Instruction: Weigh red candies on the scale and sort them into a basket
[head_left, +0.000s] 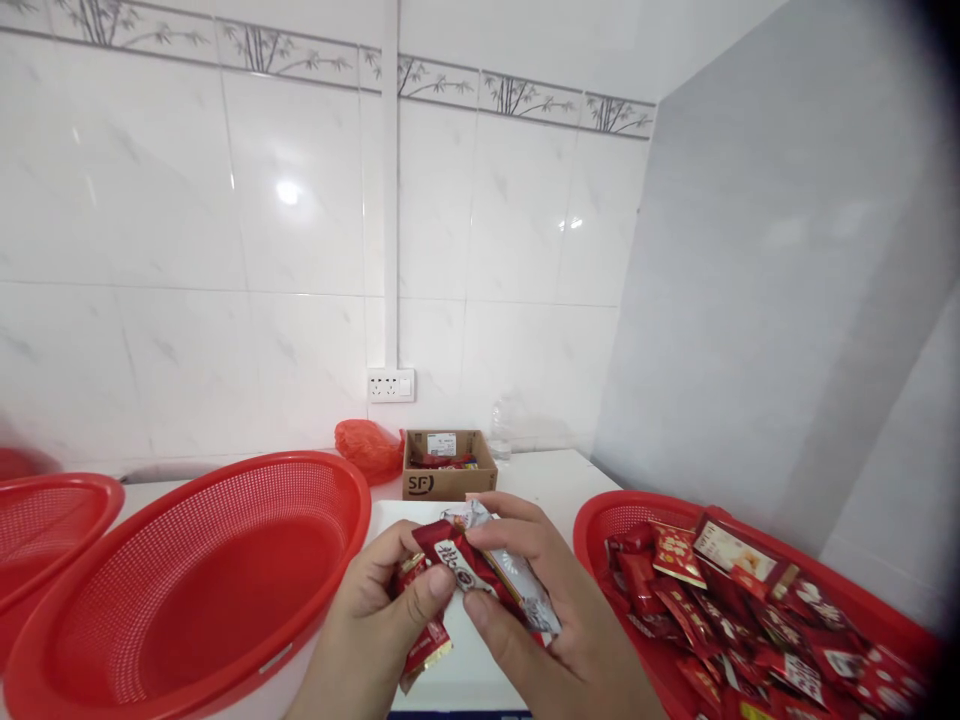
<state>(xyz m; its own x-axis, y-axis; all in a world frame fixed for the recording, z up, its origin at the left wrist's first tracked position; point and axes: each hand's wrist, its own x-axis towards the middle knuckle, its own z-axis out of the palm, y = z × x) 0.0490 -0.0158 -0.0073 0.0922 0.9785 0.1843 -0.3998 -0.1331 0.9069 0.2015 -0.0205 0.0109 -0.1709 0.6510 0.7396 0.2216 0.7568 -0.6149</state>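
Close together in front of me, both hands are closed on small wrapped snack packets. My left hand (390,600) pinches a dark red snack packet (459,568) with white lettering, and a red and gold packet (429,640) hangs below its fingers. My right hand (536,600) curls around a silver snack packet (517,580), its thumb against the lower edge of the dark red one. Fingers hide parts of the packets. Under the hands lies a white board-like surface (480,680).
A red plastic basket (330,480) stands at left, with another red basket (90,487) beyond it. At right, a red basket (600,505) holds many packets. Behind stand a cardboard box (457,484) with packets, a red plastic bag (367,448) and a clear bottle (501,430).
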